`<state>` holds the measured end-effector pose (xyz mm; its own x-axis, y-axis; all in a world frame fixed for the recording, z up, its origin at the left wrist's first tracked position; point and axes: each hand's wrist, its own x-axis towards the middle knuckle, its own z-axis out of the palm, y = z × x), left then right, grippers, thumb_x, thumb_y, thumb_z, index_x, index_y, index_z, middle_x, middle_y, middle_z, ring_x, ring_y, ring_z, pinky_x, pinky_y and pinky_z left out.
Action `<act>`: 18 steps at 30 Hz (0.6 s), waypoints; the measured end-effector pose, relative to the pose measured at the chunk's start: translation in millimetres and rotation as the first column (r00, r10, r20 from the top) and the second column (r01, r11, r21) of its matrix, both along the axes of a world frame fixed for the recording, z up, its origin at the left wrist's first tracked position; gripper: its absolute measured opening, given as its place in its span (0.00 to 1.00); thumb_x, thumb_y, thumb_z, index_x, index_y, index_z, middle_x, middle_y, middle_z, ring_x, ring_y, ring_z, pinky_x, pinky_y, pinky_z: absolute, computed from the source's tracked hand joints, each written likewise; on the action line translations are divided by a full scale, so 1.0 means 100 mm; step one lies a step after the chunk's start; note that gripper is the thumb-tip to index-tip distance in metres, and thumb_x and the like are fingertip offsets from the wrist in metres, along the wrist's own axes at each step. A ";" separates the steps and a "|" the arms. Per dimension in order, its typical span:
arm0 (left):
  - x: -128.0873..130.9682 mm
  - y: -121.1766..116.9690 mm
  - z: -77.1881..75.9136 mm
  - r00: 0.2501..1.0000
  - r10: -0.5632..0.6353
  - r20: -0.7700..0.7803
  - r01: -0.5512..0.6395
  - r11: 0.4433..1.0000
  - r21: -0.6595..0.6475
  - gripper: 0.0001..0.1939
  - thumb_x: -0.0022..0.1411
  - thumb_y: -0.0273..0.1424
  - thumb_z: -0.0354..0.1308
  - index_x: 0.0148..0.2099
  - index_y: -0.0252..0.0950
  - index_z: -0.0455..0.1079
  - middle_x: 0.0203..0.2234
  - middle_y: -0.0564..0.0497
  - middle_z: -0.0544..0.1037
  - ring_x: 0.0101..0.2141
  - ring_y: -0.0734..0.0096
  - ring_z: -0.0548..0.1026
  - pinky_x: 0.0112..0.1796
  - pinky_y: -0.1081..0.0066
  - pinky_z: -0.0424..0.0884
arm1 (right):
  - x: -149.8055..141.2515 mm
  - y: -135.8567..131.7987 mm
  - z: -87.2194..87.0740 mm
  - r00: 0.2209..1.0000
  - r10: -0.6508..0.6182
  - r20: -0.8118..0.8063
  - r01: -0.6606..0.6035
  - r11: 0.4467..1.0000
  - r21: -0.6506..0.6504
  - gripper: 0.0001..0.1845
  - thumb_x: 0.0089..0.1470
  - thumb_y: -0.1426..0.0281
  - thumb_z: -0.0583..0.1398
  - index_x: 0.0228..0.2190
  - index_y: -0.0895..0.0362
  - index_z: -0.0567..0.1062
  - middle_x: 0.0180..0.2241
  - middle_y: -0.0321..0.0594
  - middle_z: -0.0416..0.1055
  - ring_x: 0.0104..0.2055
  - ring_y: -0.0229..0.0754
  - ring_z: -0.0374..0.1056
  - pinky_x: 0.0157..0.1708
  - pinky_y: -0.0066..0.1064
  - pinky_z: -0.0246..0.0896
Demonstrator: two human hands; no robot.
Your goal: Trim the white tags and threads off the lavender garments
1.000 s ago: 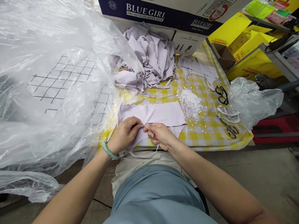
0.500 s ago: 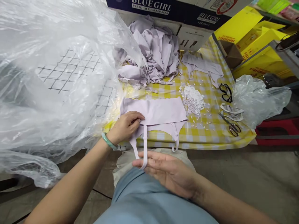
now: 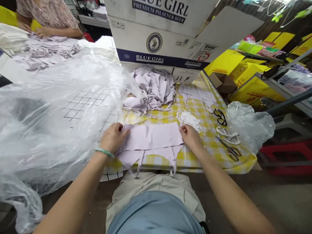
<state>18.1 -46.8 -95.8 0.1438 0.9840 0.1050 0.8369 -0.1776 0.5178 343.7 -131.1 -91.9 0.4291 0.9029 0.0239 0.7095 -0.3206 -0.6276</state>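
Note:
A pale lilac strappy top (image 3: 153,136), like a camisole or bra top, lies spread on the yellow checked tablecloth (image 3: 207,162), its straps hanging toward me over the edge. My left hand (image 3: 114,138) pinches the top's left end; a green bangle (image 3: 104,152) circles that wrist. At the opposite end, my right hand (image 3: 191,136) has thumb and fingers closed on the upper corner. Just beyond the right hand sits a heap of tiny white pieces (image 3: 188,119). A pile of lilac garments (image 3: 156,86) rises behind the top.
Crumpled clear plastic (image 3: 48,130) covers the left side. Beer cartons (image 3: 156,42) stand at the back. On the right lie scissors (image 3: 230,149), black glasses (image 3: 220,117), pale strips (image 3: 227,135) and a clear bag (image 3: 251,125). Another person (image 3: 48,19) handles fabric at upper left.
My right hand has let go of the strap and moved up to the top's right end. My left hand has shifted to the left end. The view has tilted upward.

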 end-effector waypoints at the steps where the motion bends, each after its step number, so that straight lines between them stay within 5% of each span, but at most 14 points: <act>1: 0.01 0.01 0.02 1.000 0.007 0.024 -0.006 1.000 -0.028 0.13 0.56 0.42 0.56 0.31 0.37 0.69 0.27 0.49 0.75 0.29 0.63 0.71 0.29 0.70 0.62 | 0.01 0.07 -0.01 1.000 0.011 0.016 -0.010 1.000 -0.006 0.08 0.51 0.65 0.58 0.25 0.56 0.72 0.26 0.39 0.70 0.30 0.42 0.64 0.33 0.33 0.56; 8: -0.10 0.03 0.21 0.992 0.090 0.087 -0.073 0.981 -0.180 0.10 0.59 0.38 0.54 0.35 0.38 0.71 0.26 0.54 0.75 0.30 0.65 0.72 0.30 0.73 0.62 | 0.07 0.21 0.01 0.999 0.035 -0.010 -0.036 0.998 -0.053 0.14 0.58 0.62 0.54 0.27 0.56 0.73 0.28 0.38 0.72 0.30 0.39 0.64 0.32 0.30 0.52; 12: -0.10 0.08 0.21 0.993 0.115 0.027 -0.109 0.981 -0.163 0.06 0.58 0.35 0.54 0.34 0.40 0.70 0.24 0.55 0.75 0.30 0.64 0.71 0.29 0.73 0.61 | 0.04 0.26 -0.03 0.997 0.065 -0.052 -0.068 0.996 -0.058 0.12 0.51 0.64 0.61 0.21 0.55 0.69 0.25 0.37 0.68 0.31 0.40 0.61 0.32 0.30 0.50; 15: -0.09 0.08 0.20 0.998 0.070 -0.007 -0.070 0.975 -0.211 0.08 0.57 0.39 0.57 0.32 0.40 0.69 0.21 0.57 0.73 0.27 0.66 0.70 0.27 0.74 0.61 | -0.01 0.29 -0.06 0.989 0.085 -0.121 -0.088 0.996 -0.022 0.13 0.46 0.69 0.64 0.19 0.55 0.65 0.25 0.35 0.64 0.33 0.40 0.59 0.35 0.30 0.50; 18: -0.15 0.05 0.20 1.000 -0.018 -0.011 0.015 0.966 -0.258 0.12 0.52 0.43 0.61 0.29 0.41 0.68 0.17 0.60 0.71 0.23 0.69 0.69 0.24 0.76 0.61 | -0.04 0.26 -0.03 0.967 0.085 -0.239 -0.078 0.996 0.039 0.09 0.51 0.67 0.60 0.24 0.54 0.65 0.25 0.31 0.62 0.31 0.37 0.59 0.35 0.28 0.52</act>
